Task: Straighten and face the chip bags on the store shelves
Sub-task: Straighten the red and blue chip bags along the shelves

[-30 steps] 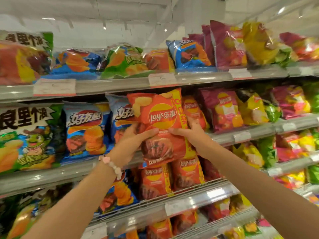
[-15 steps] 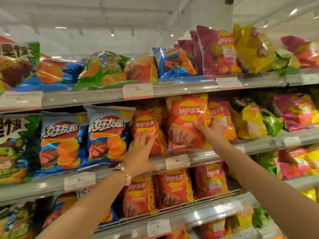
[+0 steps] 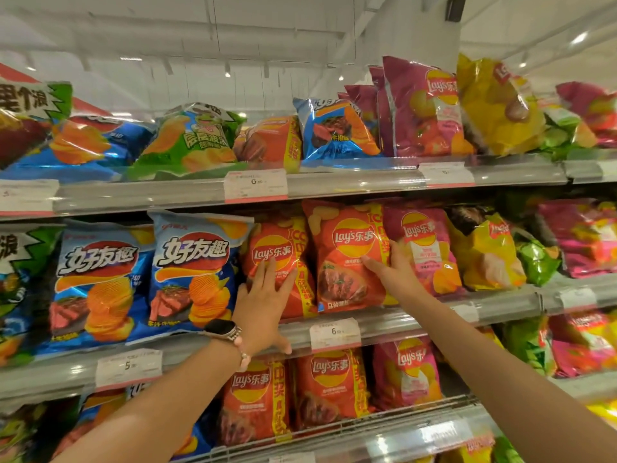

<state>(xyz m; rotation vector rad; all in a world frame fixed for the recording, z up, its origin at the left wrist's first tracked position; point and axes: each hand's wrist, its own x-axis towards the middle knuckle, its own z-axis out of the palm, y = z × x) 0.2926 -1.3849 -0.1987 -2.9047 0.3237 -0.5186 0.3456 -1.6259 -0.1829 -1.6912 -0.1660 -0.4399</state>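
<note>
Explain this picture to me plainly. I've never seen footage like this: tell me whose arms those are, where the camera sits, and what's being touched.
There is no machine here. A person wears a wide camera on the head, so the single view looks forward past their own arms at store shelves of chip bags. The left hand, with a watch on its wrist, lies flat with straight fingers on one red Lay's bag. The right hand presses the neighbouring red Lay's bag, standing upright on the middle shelf. Neither hand grips anything. Blue bags stand to the left, a pink bag to the right.
</note>
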